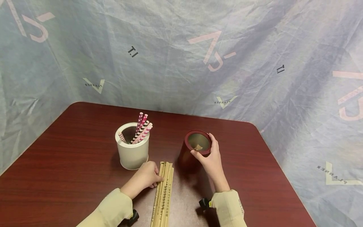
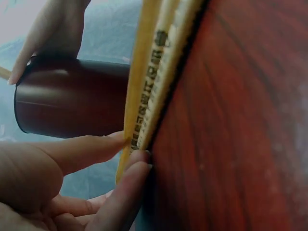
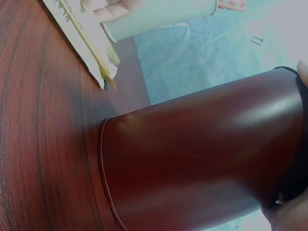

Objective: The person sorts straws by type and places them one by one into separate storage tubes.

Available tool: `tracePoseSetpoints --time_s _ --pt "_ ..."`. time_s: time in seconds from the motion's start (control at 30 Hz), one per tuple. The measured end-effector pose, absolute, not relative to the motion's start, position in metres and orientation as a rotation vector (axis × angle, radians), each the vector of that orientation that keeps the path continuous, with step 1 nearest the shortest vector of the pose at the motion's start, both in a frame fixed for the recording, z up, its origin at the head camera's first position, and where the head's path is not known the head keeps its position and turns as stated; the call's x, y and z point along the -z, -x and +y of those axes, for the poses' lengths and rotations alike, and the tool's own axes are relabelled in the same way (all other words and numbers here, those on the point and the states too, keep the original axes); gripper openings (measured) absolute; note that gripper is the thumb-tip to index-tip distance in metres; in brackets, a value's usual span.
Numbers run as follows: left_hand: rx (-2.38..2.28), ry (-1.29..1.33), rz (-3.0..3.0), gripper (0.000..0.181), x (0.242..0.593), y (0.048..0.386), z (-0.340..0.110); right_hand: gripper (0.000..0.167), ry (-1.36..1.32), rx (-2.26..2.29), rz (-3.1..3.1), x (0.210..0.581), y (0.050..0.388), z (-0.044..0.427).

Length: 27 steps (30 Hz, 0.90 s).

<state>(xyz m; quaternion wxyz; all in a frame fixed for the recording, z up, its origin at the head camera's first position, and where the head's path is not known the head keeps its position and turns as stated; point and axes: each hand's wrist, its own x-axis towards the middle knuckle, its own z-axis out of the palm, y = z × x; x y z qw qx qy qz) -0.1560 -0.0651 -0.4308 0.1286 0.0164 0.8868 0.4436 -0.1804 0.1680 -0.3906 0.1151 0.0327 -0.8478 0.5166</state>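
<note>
A bundle of tan paper-wrapped straws (image 1: 164,195) with printed lettering lies on the table in the head view. My left hand (image 1: 145,176) is at its left side, and the left wrist view shows thumb and finger pinching the wrappers (image 2: 144,91). My right hand (image 1: 212,160) grips the rim of a dark red canister (image 1: 188,159) from the right, thumb in front and fingers behind. The canister stands on the table, and a piece of tan paper (image 1: 198,147) shows inside it. In the right wrist view the canister's side (image 3: 202,149) fills much of the frame.
Left of the straws stands a white canister (image 1: 133,157) holding several patterned paper straws (image 1: 144,130) in pink, purple and black stripes or dots. The dark red wooden table (image 1: 71,157) reaches back to a grey printed cloth (image 1: 158,63) hanging behind and at both sides.
</note>
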Motion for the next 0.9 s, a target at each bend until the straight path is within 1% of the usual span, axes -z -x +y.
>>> tracePoseSetpoints --time_s 0.3,0.57,0.9 --pt "-1.223 -0.077 2.612 0.027 0.4298 0.154 -0.0602 0.094 -0.094 -1.51 -2.49 0.3907 0.1803 0.1684" --pt "-1.189 -0.138 2.663 0.032 0.432 0.1548 -0.0591 0.095 -0.1 -1.491 -2.494 0.3912 0.1804 0.1687" --pt "-1.25 -0.097 2.606 0.027 0.4326 0.1541 -0.0586 0.093 -0.126 -1.44 -2.46 0.3938 0.1807 0.1678"
